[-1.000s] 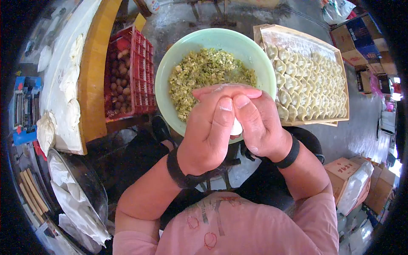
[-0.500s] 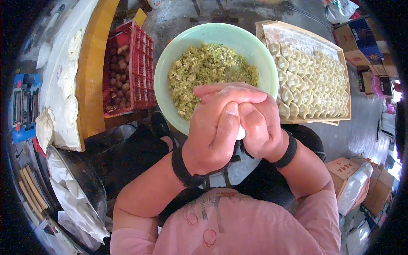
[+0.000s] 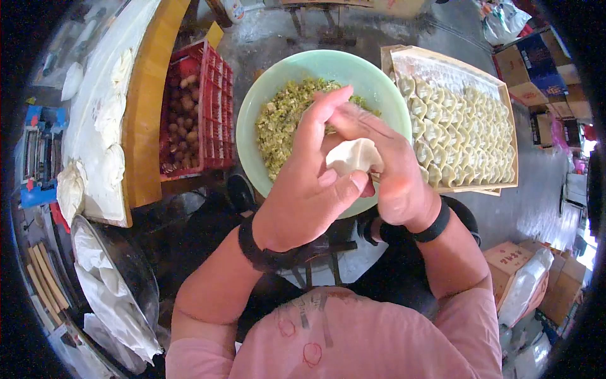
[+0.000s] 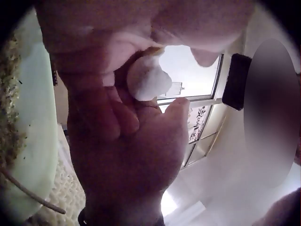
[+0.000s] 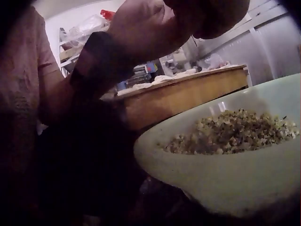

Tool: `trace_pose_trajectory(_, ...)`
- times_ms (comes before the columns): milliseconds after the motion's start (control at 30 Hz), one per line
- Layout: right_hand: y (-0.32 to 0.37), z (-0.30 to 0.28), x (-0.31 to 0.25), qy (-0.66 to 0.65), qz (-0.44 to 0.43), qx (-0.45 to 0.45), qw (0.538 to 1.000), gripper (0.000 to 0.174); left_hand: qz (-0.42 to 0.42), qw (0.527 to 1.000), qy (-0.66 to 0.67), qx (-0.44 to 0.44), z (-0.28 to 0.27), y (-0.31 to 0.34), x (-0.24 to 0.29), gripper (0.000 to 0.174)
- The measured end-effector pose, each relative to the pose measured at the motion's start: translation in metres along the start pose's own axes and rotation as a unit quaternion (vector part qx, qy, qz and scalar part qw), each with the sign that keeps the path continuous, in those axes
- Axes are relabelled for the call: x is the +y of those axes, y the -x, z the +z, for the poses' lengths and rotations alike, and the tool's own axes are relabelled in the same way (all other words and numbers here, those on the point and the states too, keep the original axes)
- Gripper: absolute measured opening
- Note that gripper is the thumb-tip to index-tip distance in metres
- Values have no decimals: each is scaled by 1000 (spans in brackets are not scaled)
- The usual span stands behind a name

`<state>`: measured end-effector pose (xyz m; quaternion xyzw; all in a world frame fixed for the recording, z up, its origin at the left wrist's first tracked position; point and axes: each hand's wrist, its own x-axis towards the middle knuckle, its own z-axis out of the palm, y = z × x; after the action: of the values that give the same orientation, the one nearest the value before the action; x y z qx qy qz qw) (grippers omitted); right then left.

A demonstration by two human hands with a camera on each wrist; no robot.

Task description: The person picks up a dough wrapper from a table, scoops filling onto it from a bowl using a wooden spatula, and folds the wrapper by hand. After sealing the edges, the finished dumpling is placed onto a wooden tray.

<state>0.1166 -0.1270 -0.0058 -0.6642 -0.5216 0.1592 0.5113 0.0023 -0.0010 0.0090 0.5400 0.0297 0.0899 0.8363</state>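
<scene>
In the head view a white dumpling (image 3: 353, 156) with a folded top edge sits between the two hands, over the near side of a pale green bowl (image 3: 249, 136). My left hand (image 3: 306, 183) holds it, thumb along its lower edge. Beside it my right hand (image 3: 401, 167) cups the far side, its longer fingers reaching across towards the left fingers. The left wrist view shows the dumpling's rounded body (image 4: 148, 80) framed by both hands, the right thumb standing apart from it. Chopped green filling (image 3: 278, 126) lies in the bowl.
To the right, a wooden tray (image 3: 451, 63) bears rows of shaped dumplings (image 3: 461, 136). On the left stand a red crate (image 3: 214, 107) of round brown items and a wood-edged table (image 3: 145, 114) with dough pieces (image 3: 113, 165). Below it is a metal basin (image 3: 148, 284) with white cloth.
The clasped hands have come apart, and the thumbs no longer lie side by side. The dumpling, mostly hidden before, now shows between them. The head view has shifted slightly.
</scene>
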Motion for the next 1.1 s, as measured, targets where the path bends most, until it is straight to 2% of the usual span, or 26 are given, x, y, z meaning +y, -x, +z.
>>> trace_pose_trajectory(100, 2, -5, 7, 191, -51, 32, 980, 102, -4, 999, -36, -23, -10, 2, -2, 76)
trace_pose_trajectory(133, 2, -9, 5, 181, -65, 61, 979, 85, 8, 998, -53, -22, -12, 1, -3, 75)
trace_pose_trajectory(233, 4, -24, -8, 172, -83, 73, 979, 63, 47, 993, -112, -13, -14, -1, -7, 72)
trace_pose_trajectory(267, -1, -19, -13, 124, -102, 118, 980, 37, 63, 989, -137, -6, -14, -1, -8, 71)
trace_pose_trajectory(367, -4, -19, -12, 134, -125, 72, 980, 22, 82, 984, -161, -7, -13, -3, -10, 71)
trace_pose_trajectory(500, -1, -19, -11, 139, -96, 72, 983, 15, 50, 985, -167, -12, -11, -4, -7, 69)
trace_pose_trajectory(567, 0, -23, -17, 131, -63, 92, 985, 13, 2, 997, -83, 12, -4, -2, -3, 62)
trace_pose_trajectory(600, 0, -25, -17, 115, -47, 100, 987, 15, -21, 999, -40, 23, -2, -3, -3, 59)
trace_pose_trajectory(733, 3, -30, -12, 65, -11, 120, 991, 25, -15, 998, -54, 23, -14, -5, -11, 47)
trace_pose_trajectory(767, 3, -31, -10, 57, -9, 122, 991, 29, -13, 999, -24, 16, -13, -5, -10, 48)
trace_pose_trajectory(833, -5, -25, -5, -29, -34, 153, 987, 36, -10, 999, 37, 4, -10, -6, -8, 49)
trace_pose_trajectory(867, -5, -24, -6, -87, -17, 143, 986, 37, -37, 999, 28, -14, -11, -5, -5, 50)
trace_pose_trajectory(933, -2, -23, -9, -215, 45, 100, 970, 39, -93, 994, 12, -49, -15, -4, -1, 51)
trace_pose_trajectory(967, 0, -23, -11, -284, 89, 65, 952, 39, -89, 995, 21, -36, -13, -3, -3, 51)
trace_pose_trajectory(1033, 2, -20, -2, -319, 84, 55, 942, 29, -78, 996, 38, -8, -8, 1, -8, 51)
trace_pose_trajectory(1100, 3, -21, 1, -355, 97, 38, 929, 24, -102, 994, 32, -27, -12, -2, -4, 43)
